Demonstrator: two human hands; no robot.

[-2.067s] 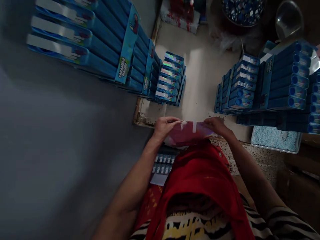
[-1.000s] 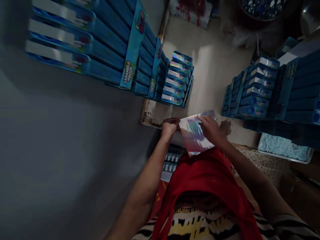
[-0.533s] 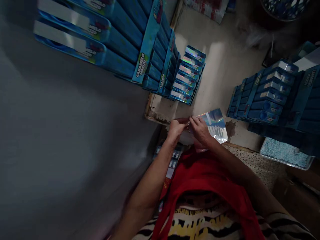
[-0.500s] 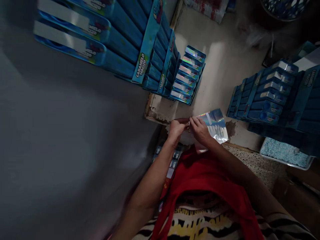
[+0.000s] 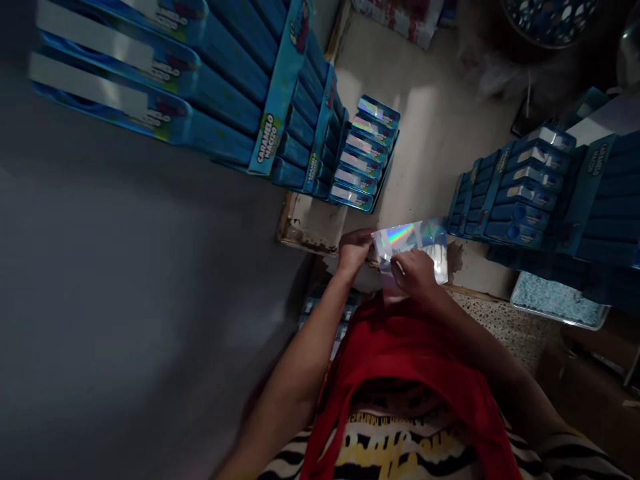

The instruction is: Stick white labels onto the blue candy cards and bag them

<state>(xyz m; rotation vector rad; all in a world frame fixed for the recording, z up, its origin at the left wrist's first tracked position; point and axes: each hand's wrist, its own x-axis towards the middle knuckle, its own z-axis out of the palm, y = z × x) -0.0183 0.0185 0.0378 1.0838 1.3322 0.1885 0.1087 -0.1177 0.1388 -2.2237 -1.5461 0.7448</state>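
A shiny holographic sheet (image 5: pixel 399 235), with rainbow glints and pale strips at its right end, spans the space between my hands at the table's near edge. My left hand (image 5: pixel 354 250) is closed on the sheet's left edge. Over the sheet's lower middle, my right hand (image 5: pixel 416 272) has its fingers bent and pinched together. What lies between those fingertips is too small to make out. Just beyond my hands stands a short row of blue candy boxes (image 5: pixel 356 175), each with a shiny label on its end.
Tall stacks of blue boxes (image 5: pixel 235 100) rise at the left, and more boxes (image 5: pixel 520 193) stand at the right. A clear tray (image 5: pixel 555 301) of pale blue bits sits below these. A round bowl (image 5: pixel 545 43) is at the back right. A grey wall (image 5: pixel 125 300) closes the left side.
My right hand has moved right and slightly down, away from my left hand, across the sheet. More of the sheet's left part shows now. The view has shifted a little.
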